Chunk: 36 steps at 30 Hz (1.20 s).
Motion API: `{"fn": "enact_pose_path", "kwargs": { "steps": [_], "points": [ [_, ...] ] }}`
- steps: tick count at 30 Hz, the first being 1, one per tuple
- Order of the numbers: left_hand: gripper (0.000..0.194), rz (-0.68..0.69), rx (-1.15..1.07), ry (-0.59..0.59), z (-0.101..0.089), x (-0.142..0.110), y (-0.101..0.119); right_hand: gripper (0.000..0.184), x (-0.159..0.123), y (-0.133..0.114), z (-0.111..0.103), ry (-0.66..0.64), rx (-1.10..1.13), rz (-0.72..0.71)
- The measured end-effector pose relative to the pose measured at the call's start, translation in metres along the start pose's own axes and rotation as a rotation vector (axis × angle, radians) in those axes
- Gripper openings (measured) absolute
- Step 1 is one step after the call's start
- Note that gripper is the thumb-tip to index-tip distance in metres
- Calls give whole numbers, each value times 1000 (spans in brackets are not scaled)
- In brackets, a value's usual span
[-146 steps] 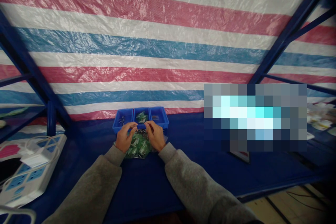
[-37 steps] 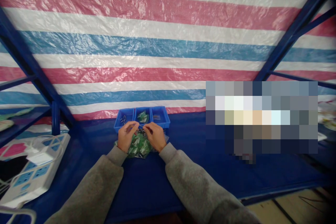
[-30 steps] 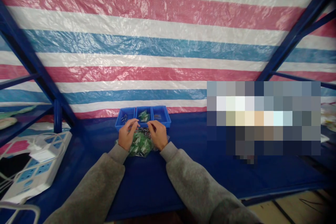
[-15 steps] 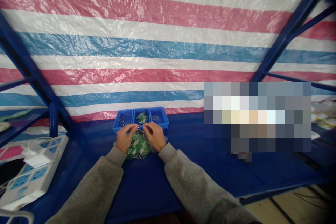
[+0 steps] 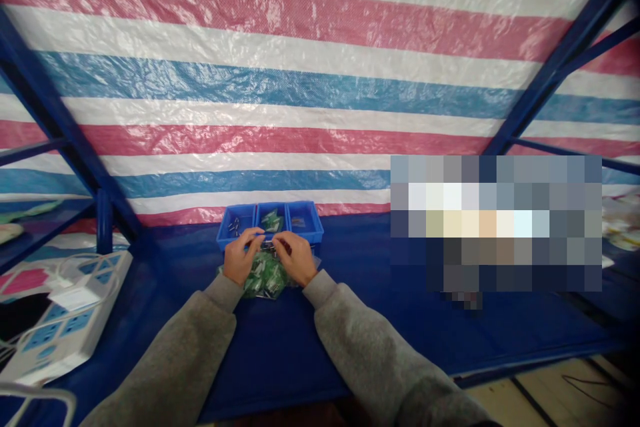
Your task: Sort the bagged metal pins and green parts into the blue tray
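My left hand (image 5: 241, 257) is over the left side of a pile of green-and-clear small plastic packets (image 5: 267, 277). Its thumb and forefinger are apart, with nothing visible between them. Facing it, my right hand (image 5: 299, 259) has its fingers bent together in a pinch above the pile. A tiny silvery piece shows by those fingertips, too small to name. Just behind both hands stands a blue three-compartment tray (image 5: 320, 235). Small dark-and-silver pieces (image 5: 234, 225) lie in its left compartment, green packets (image 5: 273, 220) in the middle one, and a few tiny pieces in the right one.
The blue tabletop (image 5: 273, 353) runs under everything, backed by a striped plastic sheet (image 5: 300, 100). At left lies a white power strip (image 5: 75, 327) with a charger and cables. Blue metal frame bars (image 5: 103, 220) rise at both sides. A pixelated patch hides the right part.
My left thumb and forefinger have parted from the small piece that both hands held between their fingertips. The right hand stays nearly in place. The whole view has shifted slightly.
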<state>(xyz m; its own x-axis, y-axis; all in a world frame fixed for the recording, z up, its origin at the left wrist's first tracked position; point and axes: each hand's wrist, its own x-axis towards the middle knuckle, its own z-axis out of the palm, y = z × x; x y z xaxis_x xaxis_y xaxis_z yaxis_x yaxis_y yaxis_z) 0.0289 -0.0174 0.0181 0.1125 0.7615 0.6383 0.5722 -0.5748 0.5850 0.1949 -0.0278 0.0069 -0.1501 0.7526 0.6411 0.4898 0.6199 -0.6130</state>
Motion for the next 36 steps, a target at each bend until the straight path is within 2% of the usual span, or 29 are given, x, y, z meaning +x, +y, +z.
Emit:
{"fn": "enact_pose_path", "kwargs": {
  "steps": [3,4,8,10,13,18,25,36],
  "points": [
    [24,43,165,171,-8,18,-7,22,1,5,1,69,-33,61],
    [26,69,240,174,-10,24,-10,22,2,7,1,80,-50,79],
    [45,142,495,63,-15,32,-14,19,3,9,-1,31,-178,134],
    [42,161,538,-6,-13,26,-13,16,3,8,-3,-41,-276,163],
    [33,173,524,-91,-10,13,-11,17,2,7,-6,-183,-413,196],
    [24,159,425,-105,-6,2,-10,23,0,7,-4,-335,-518,198],
    [20,194,361,-149,-1,0,-18,19,-1,7,-1,-362,-524,164],
    [20,271,353,-96,-3,-2,-16,17,-1,5,0,-399,-523,102]
  ]
}}
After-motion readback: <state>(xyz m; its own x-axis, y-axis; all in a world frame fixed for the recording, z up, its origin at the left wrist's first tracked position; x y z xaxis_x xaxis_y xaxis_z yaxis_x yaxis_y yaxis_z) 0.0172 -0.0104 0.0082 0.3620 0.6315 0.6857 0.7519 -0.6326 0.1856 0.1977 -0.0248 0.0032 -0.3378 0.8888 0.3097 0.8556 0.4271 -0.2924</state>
